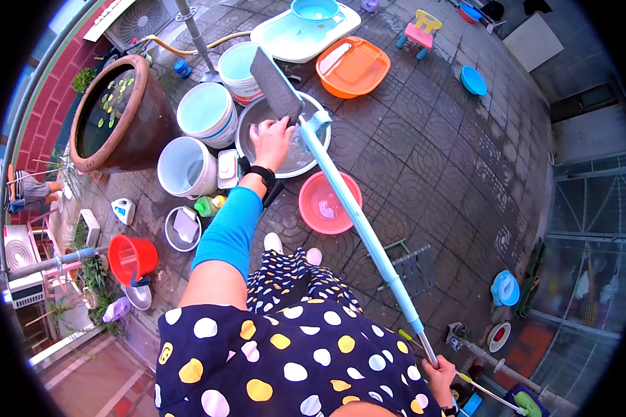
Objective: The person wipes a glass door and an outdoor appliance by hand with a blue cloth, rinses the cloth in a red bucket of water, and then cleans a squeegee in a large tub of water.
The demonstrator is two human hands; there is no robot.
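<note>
A flat mop with a light-blue pole runs diagonally across the view. Its dark grey pad is tilted up over a metal basin holding some water. My left hand touches the lower end of the pad with its fingertips; whether the fingers pinch it is not clear. My right hand, at the lower right, is closed around the metal part of the pole. A pink basin with water stands below the metal one, and white buckets stand to its left.
A large brown pot with floating leaves stands at the left, near a red bucket. Farther up are a white tub, an orange basin and a small chair. A folding stool stands right of the pole. Another person is at the far left.
</note>
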